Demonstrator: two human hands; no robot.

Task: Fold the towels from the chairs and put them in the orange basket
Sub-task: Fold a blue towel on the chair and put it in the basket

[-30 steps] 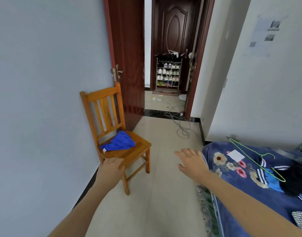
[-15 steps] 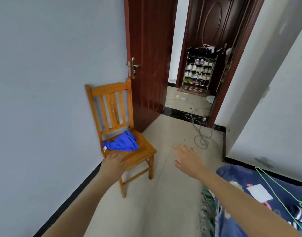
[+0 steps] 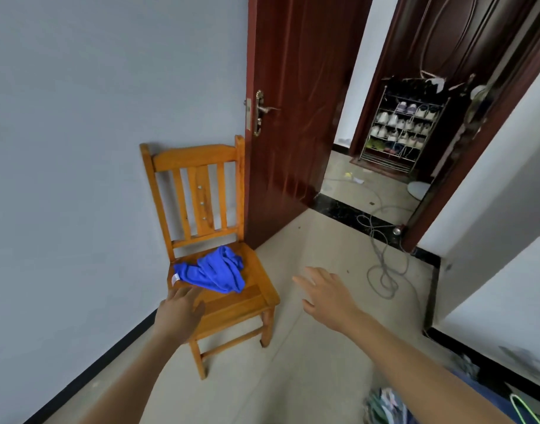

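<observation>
A crumpled blue towel [image 3: 213, 270] with a small white tag lies on the seat of an orange wooden chair [image 3: 198, 185] that stands against the grey wall. My left hand [image 3: 180, 313] hovers over the seat's front left corner, fingers apart, its fingertips just short of the towel's near edge. My right hand [image 3: 326, 295] is stretched out over the floor to the right of the chair, open and holding nothing. No orange basket is in view.
A dark red door [image 3: 293, 117] stands open right behind the chair. Grey cables [image 3: 385, 267] lie coiled on the floor near the doorway. A shoe rack [image 3: 400, 127] stands in the hall beyond. A bed corner with a green hanger [image 3: 525, 408] shows at the bottom right.
The view has swung left and closer to the chair, so the bed has slid almost out of frame. My left hand has reached forward to the towel's edge.
</observation>
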